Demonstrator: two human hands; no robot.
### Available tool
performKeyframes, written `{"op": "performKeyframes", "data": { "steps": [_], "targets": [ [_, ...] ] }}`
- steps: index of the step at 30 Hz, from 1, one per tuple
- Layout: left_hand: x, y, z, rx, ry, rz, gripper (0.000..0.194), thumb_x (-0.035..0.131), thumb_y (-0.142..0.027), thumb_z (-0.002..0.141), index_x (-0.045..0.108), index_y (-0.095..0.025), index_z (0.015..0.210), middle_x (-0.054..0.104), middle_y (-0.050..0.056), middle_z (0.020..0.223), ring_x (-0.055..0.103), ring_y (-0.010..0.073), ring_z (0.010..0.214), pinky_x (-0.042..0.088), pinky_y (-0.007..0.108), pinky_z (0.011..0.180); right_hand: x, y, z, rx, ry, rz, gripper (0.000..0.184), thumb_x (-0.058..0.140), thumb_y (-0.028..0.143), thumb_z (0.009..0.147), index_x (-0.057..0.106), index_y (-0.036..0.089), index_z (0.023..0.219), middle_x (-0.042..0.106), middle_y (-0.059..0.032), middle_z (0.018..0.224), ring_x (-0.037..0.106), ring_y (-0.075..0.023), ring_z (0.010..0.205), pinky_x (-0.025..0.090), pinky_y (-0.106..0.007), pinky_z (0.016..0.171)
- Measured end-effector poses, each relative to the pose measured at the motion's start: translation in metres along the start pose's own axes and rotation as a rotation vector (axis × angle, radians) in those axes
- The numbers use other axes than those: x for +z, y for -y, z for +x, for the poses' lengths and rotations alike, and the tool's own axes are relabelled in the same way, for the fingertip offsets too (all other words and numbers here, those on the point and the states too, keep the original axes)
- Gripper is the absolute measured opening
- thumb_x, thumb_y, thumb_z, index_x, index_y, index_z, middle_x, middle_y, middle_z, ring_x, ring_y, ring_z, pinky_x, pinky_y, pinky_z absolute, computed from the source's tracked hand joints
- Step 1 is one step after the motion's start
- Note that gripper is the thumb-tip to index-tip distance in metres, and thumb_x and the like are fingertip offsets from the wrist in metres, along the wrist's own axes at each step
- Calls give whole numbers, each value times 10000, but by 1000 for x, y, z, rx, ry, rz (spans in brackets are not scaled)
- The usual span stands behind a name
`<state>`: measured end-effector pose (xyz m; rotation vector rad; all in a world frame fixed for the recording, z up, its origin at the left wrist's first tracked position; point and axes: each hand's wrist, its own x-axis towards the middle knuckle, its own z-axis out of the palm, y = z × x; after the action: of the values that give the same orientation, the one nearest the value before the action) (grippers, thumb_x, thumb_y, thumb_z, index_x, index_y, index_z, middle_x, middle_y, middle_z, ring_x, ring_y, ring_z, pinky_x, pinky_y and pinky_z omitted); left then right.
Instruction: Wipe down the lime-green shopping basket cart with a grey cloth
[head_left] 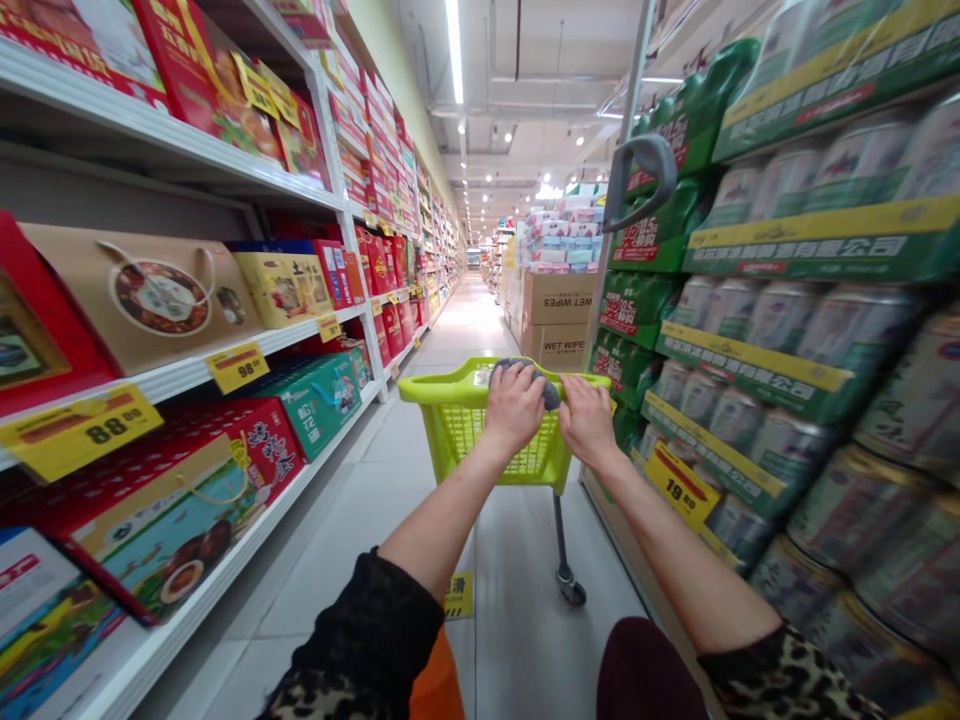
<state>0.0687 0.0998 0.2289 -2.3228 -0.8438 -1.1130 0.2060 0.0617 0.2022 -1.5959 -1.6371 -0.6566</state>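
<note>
A lime-green shopping cart (pixel 442 385) with a lattice basket stands right in front of me in the aisle. On its near rim lies a grey cloth (pixel 551 396), bunched up. My left hand (pixel 516 402) is closed over the cloth, holding it against the rim. Beside it, my right hand (pixel 588 415) wraps its fingers over the rim at the right end, close to the cloth's edge. The far sides of the fingers are out of sight. Below the basket, a wheeled leg (pixel 564 560) reaches the floor.
White shelves (pixel 247 360) with boxed gifts and yellow price tags line the left. Stacked cans (pixel 780 330) and a grey upright handle (pixel 643 180) stand close on the right. Wet wipes cartons (pixel 556 305) are farther ahead. A tiled aisle (pixel 465 310) runs forward between them.
</note>
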Motion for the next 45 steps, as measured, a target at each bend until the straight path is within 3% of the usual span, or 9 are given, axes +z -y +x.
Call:
{"op": "performKeyframes", "data": {
  "steps": [5, 9, 12, 19, 23, 29, 32, 39, 45],
  "targets": [
    [-12, 30, -19, -26, -30, -4, 261, 465, -266, 818, 591, -228, 1043, 572, 42, 1202, 452, 233, 1148, 292, 458, 1016, -3, -6, -5, -36, 8, 14, 441, 383, 155, 764, 514, 123, 1184, 541, -117, 1231, 437, -239, 1166, 231, -441, 997],
    [-30, 64, -35, -234, -90, 24, 275, 462, -269, 814, 607, -187, 1033, 588, 77, 1159, 476, 243, 1099, 345, 438, 974, -4, -2, -9, 9, -11, 22, 439, 376, 158, 765, 513, 120, 1181, 536, -113, 1235, 429, -240, 1172, 212, -458, 1008],
    [-31, 51, -30, -250, -68, 7, 269, 463, -241, 805, 613, -179, 1019, 590, 79, 1147, 471, 241, 1096, 341, 431, 981, -3, 3, -10, 36, -32, 23, 445, 376, 173, 766, 507, 115, 1188, 531, -123, 1238, 420, -248, 1177, 203, -465, 1011],
    [-4, -24, -2, 28, 28, -68, 264, 466, -245, 801, 597, -219, 1029, 561, 41, 1214, 424, 234, 1173, 232, 466, 1055, -6, 4, -12, 5, -21, 30, 471, 361, 164, 764, 482, 107, 1216, 521, -117, 1253, 409, -239, 1190, 203, -447, 1019],
    [-12, -9, -8, -4, 32, -56, 286, 451, -235, 810, 589, -224, 1060, 547, 45, 1240, 419, 234, 1188, 262, 457, 1037, -11, 3, -13, -20, -1, 20, 473, 368, 152, 763, 476, 110, 1222, 516, -117, 1260, 404, -228, 1197, 201, -441, 1023],
    [-32, 37, -19, -277, -39, 9, 286, 452, -249, 803, 609, -195, 1036, 584, 63, 1171, 478, 236, 1096, 356, 408, 963, -10, 12, -14, 13, -8, 44, 492, 371, 154, 759, 457, 102, 1241, 502, -118, 1272, 390, -223, 1206, 179, -435, 1038],
    [-29, 31, -17, -295, -47, 22, 263, 454, -238, 797, 620, -198, 996, 599, 59, 1140, 480, 243, 1082, 335, 430, 977, -8, 17, -15, 16, -18, 58, 506, 373, 161, 762, 434, 109, 1262, 495, -114, 1278, 381, -228, 1211, 168, -446, 1042],
    [-12, -13, -7, -70, 11, -43, 240, 461, -281, 815, 606, -235, 1000, 572, 36, 1195, 429, 238, 1154, 229, 472, 1041, -8, 17, -16, -1, -40, 59, 532, 380, 141, 749, 419, 133, 1280, 502, -114, 1268, 386, -236, 1209, 182, -455, 1036],
    [-30, 30, -20, -159, 3, -23, 249, 442, -317, 830, 615, -244, 993, 579, 37, 1180, 466, 233, 1104, 321, 436, 976, -11, 14, -18, -16, -13, 58, 521, 374, 139, 749, 422, 107, 1268, 495, -110, 1278, 380, -210, 1218, 178, -425, 1047]
  ]
}}
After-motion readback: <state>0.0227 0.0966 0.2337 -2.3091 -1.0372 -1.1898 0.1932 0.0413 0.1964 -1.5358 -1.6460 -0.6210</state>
